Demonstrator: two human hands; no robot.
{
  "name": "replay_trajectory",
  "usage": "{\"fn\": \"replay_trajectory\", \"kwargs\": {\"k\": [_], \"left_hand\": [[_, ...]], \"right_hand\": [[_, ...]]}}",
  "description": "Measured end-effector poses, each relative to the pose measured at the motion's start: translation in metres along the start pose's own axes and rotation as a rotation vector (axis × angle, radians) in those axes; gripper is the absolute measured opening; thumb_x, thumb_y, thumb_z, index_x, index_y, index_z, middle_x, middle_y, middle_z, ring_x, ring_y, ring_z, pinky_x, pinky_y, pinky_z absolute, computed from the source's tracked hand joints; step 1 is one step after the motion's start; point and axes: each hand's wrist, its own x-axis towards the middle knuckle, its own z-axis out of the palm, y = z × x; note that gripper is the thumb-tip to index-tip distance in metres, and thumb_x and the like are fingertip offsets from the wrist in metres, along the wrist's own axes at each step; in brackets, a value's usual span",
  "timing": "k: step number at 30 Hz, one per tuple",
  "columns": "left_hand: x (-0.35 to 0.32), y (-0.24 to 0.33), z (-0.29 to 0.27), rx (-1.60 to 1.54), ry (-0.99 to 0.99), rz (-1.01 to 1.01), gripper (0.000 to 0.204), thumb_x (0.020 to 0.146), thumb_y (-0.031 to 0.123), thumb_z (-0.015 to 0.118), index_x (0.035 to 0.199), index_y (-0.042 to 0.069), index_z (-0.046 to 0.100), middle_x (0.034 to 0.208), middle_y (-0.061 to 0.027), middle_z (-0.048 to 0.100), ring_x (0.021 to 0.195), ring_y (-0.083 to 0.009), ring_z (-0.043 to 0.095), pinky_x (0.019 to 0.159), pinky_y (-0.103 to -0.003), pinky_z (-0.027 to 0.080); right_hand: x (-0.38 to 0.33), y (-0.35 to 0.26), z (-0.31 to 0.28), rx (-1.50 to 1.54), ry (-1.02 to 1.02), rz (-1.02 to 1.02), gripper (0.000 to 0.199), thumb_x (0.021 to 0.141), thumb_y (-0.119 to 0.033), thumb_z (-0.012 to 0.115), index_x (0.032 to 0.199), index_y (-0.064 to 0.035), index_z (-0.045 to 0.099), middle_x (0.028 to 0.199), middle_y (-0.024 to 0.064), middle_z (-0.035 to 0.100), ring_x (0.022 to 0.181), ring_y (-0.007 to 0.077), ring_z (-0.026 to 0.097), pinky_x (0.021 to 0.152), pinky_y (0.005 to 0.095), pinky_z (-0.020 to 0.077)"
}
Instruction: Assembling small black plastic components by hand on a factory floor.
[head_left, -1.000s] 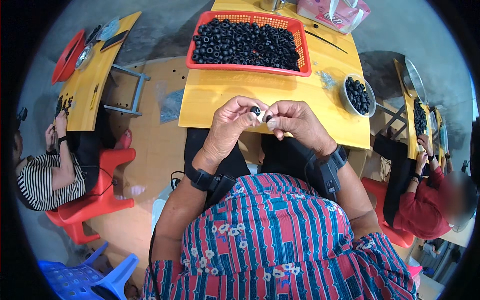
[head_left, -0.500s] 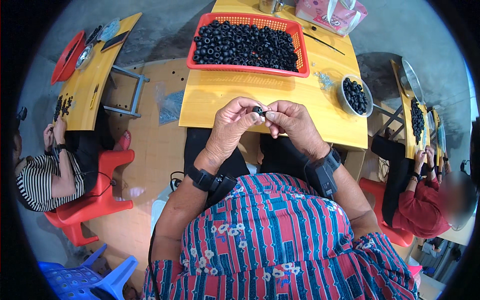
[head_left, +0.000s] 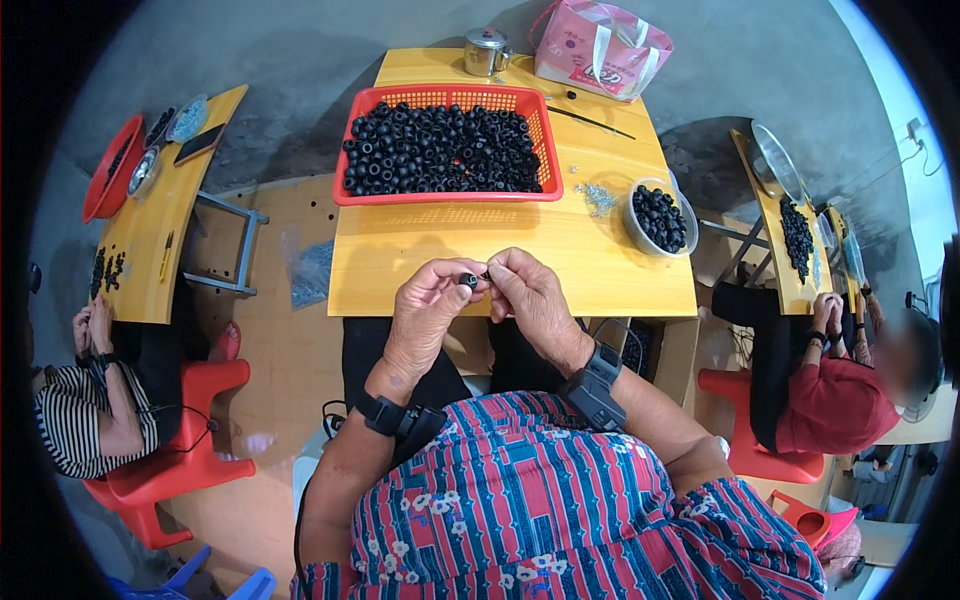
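Between the thumb and fingers of my left hand (head_left: 422, 308) is a small black round part (head_left: 467, 281) with a hole in its end. My right hand (head_left: 532, 302) is closed in a pinch right beside it, by a small dark bit whose kind I cannot make out. Both hands are held just over the near edge of the yellow table (head_left: 560, 270). Beyond them stands a red perforated basket (head_left: 450, 198) heaped with similar black round parts (head_left: 440, 150). To the right, a clear plastic tub (head_left: 688, 225) holds more black parts.
Small clear pieces (head_left: 597, 200) lie by the tub, and a thin dark rod (head_left: 590, 123) lies behind them. A metal lidded mug (head_left: 486, 52) and a pink bag (head_left: 605, 50) stand at the back. People sit at other yellow tables, left (head_left: 150, 280) and right (head_left: 795, 295).
The view has tilted up and shifted, so the table sits lower and further left. My hands have drawn slightly apart, with the black part staying in my left fingers.
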Motion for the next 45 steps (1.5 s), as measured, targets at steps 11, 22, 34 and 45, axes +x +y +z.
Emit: {"fn": "replay_trajectory", "kwargs": {"k": [11,22,34,45], "left_hand": [[0.0,-0.001,0.0,0.072,0.088,-0.104,0.019,0.091,0.012,0.06,0.105,-0.001,0.058,0.093,-0.005,0.062,0.082,-0.0111,0.059,0.08,-0.025,0.05],[-0.003,-0.004,-0.003,0.04,0.044,-0.077,0.017,0.089,0.013,0.063,0.101,0.002,0.059,0.091,-0.0028,0.062,0.081,-0.0097,0.059,0.078,-0.024,0.049],[-0.002,-0.006,-0.005,0.027,0.042,-0.079,0.018,0.088,0.014,0.064,0.101,0.002,0.059,0.091,-0.0023,0.061,0.082,-0.0093,0.059,0.077,-0.024,0.05],[-0.001,-0.003,-0.002,0.056,0.066,-0.074,0.018,0.087,0.014,0.066,0.098,0.002,0.06,0.089,-0.0014,0.06,0.081,-0.0092,0.059,0.078,-0.024,0.05]], "right_hand": [[-0.001,-0.013,-0.01,0.309,-0.081,0.054,0.018,0.092,-0.019,0.058,0.093,-0.0012,0.061,0.072,-0.0008,0.054,0.06,0.0054,0.048,0.059,0.0215,0.0463],[-0.002,-0.01,-0.004,0.266,-0.079,0.011,0.019,0.092,-0.019,0.058,0.093,-0.0007,0.063,0.074,0.0003,0.058,0.061,0.0056,0.049,0.058,0.021,0.0458],[-0.002,-0.008,-0.001,0.244,-0.05,-0.013,0.017,0.091,-0.018,0.061,0.091,-0.002,0.064,0.074,-0.0001,0.059,0.061,0.0059,0.05,0.058,0.0204,0.0455],[-0.001,-0.007,-0.001,0.166,-0.034,-0.057,0.016,0.089,-0.016,0.063,0.092,-0.0005,0.066,0.077,0.0015,0.062,0.063,0.0063,0.052,0.059,0.0206,0.0461]]}}
